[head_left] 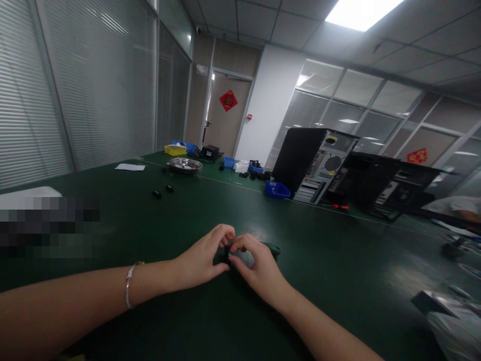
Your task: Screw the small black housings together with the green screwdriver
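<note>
Over the green tabletop my two hands meet at the middle of the view. Curled fingers and thumb of my left hand close on a small black part, mostly hidden by the fingertips. From the other side my right hand pinches the same part. A greyish patch shows below the arch of my right fingers; I cannot tell what it is. Just behind that hand lies a dark, rounded, elongated object, partly covered. Two small black pieces rest farther off to the left.
A metal bowl, a yellow bin and a blue tray stand farther back. Computer cases rise at the right, near a red-handled tool. Another person's sleeve shows at the right edge.
</note>
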The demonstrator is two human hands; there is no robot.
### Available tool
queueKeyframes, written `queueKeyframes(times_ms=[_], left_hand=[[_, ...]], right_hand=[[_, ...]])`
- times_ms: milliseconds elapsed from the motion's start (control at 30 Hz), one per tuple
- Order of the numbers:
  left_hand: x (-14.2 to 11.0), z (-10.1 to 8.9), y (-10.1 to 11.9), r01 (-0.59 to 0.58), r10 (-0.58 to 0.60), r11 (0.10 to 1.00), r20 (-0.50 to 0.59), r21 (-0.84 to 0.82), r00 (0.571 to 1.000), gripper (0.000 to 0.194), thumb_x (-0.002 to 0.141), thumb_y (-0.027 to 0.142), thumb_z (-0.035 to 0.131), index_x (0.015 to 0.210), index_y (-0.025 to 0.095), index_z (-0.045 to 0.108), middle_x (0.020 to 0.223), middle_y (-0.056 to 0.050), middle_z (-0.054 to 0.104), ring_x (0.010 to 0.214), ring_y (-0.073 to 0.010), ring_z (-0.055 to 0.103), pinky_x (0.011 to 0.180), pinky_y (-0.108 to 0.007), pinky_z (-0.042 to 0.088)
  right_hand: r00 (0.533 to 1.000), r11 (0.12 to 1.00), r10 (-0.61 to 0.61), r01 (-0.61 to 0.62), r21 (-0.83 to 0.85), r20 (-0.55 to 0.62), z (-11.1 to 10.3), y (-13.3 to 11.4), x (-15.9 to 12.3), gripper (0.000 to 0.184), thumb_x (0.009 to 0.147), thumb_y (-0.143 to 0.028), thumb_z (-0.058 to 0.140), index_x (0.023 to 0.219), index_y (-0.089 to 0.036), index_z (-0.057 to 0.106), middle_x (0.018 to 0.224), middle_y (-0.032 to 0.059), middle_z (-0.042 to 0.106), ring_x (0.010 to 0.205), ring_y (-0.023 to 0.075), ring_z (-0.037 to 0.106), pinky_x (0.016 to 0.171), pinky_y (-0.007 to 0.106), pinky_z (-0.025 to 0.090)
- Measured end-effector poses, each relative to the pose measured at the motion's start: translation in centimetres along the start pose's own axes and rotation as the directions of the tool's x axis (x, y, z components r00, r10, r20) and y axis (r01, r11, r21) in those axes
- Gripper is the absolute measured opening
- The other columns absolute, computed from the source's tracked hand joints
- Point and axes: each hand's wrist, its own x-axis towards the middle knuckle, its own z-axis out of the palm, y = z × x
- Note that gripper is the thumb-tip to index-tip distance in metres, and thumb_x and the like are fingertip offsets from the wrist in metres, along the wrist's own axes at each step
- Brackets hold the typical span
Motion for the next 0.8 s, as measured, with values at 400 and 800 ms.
queueKeyframes(times_ms=[400, 800], left_hand=[[-0.16, 0.57, -0.86, 0.022, -0.022, 0.996, -0.004, -0.083, 1.000, 0.062, 0.071, 0.011, 0.073, 0.119, 0.026, 0.038, 0.111, -0.004, 0.051, 0.101, -0.0216, 0.054, 0.090, -0.039, 0.047], [-0.22, 0.48, -0.71, -0.003, 0.002, 0.998, -0.008, -0.067, 1.000, 0.058, 0.071, 0.008, 0.071, 0.117, 0.024, 0.040, 0.110, -0.004, 0.050, 0.099, -0.0201, 0.053, 0.090, -0.036, 0.047]], right_hand=[[0.997, 0.997, 0.073, -0.073, 0.037, 0.005, 0.76, 0.14, -0.03, 0.016, 0.078, -0.005, 0.063, 0.080, -0.021, 0.065, 0.092, 0.0036, 0.068, 0.092, 0.0211, 0.063, 0.084, 0.034, 0.048], [0.999, 0.972, 0.054, -0.050, -0.228, 0.008, 1.01, -0.26, -0.27, 0.013, 0.082, -0.010, 0.063, 0.080, -0.022, 0.061, 0.093, 0.0033, 0.070, 0.090, 0.0242, 0.061, 0.087, 0.042, 0.040]])
